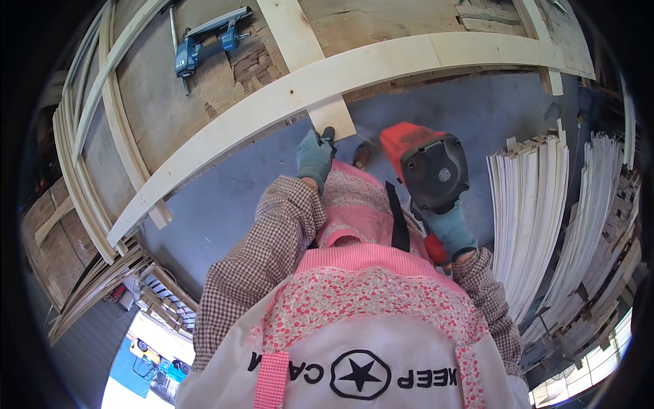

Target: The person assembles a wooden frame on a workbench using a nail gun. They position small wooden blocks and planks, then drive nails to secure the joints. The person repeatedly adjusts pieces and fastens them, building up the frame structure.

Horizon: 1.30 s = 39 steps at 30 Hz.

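Note:
My left hand point(315, 155), in a grey-blue glove with dark fingertips, is closed at the near end of a pale wooden slat point(334, 118). That slat runs under a long pale board point(354, 71), which crosses the bench and looks bowed in this view. In my gloved right hand point(449, 228) is a red and black nail gun point(430, 167), held in front of me to the right and apart from the board. My fingers around its handle are partly hidden by the tool's body.
On the bench point(153, 85) at the far left lies a blue nail gun point(204, 49). More pale strips point(116, 129) run along the bench's left side. Stacks of thin wooden strips point(528, 218) stand to my right. A wooden pallet point(165, 300) is at the lower left.

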{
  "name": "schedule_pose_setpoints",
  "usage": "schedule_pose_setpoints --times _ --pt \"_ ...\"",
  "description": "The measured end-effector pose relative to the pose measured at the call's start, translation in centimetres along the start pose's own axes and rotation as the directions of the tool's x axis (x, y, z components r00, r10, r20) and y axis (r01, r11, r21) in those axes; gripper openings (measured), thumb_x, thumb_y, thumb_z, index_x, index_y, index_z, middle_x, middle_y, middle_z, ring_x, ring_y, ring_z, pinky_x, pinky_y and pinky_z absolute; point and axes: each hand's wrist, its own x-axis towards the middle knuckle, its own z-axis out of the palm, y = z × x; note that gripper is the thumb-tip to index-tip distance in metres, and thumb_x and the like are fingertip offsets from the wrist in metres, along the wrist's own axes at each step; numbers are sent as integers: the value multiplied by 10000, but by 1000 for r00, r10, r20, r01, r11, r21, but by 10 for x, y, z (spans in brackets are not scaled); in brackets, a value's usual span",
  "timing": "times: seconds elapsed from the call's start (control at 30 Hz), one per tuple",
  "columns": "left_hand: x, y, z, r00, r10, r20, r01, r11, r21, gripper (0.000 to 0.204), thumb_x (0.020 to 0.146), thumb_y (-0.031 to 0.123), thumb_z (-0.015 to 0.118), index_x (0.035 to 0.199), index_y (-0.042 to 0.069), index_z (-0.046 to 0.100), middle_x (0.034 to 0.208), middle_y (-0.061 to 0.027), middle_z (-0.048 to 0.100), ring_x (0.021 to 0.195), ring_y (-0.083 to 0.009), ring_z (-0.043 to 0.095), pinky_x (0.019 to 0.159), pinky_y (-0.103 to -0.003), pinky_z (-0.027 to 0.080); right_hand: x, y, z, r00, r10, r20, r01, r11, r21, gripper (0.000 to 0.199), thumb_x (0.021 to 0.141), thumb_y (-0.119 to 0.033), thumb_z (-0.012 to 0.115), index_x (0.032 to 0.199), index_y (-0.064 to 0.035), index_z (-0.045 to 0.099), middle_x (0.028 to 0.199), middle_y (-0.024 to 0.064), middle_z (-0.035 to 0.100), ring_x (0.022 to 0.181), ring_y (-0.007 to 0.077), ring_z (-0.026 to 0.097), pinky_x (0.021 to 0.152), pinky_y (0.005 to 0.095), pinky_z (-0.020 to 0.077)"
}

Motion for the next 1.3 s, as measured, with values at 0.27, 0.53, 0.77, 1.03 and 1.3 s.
schedule_pose_setpoints --times 0.27,0.53,0.77,1.03,1.3 --pt "2 -8 4 1000 13 26 -12 1000 -26 348 857 346 563 888 0 549 773 -195 614 760 -384 590 692 -445 439 10 -13 9 954 -262 146 272 961 -51 776 650 -164 787 1263 5 343 1196 138 522 1103 210 521 930 324 425" --pt "13 -26 17 999 -24 30 25 999 -36 359 839 360 586 874 4 549 840 -221 597 796 -407 577 686 -465 445 2 -64 -24 833 -491 254 553 743 -377 356 825 -134 622 1158 -41 533 1091 78 588 986 201 568 826 315 465" --pt "13 -39 31 997 32 -66 -35 998 -53 313 884 325 553 901 13 573 687 -132 623 608 -260 613 597 -368 457 64 -126 3 951 -161 265 144 986 83 173 848 -192 563 846 -22 593 724 36 572 659 128 545 624 258 441" --pt "5 -16 13 1000 -4 -2 4 999 -48 288 826 291 576 869 11 524 819 -239 616 805 -408 592 703 -471 450 65 -177 12 924 113 366 -132 991 28 249 858 -232 518 731 -25 572 680 34 553 638 121 529 620 260 432" --pt "8 -21 17 999 -11 45 13 999 -46 375 857 369 542 914 0 505 841 -255 611 824 -423 586 712 -491 444 79 -123 16 899 -334 282 367 927 -74 145 849 -174 544 840 -30 565 682 34 552 561 123 514 509 270 427"
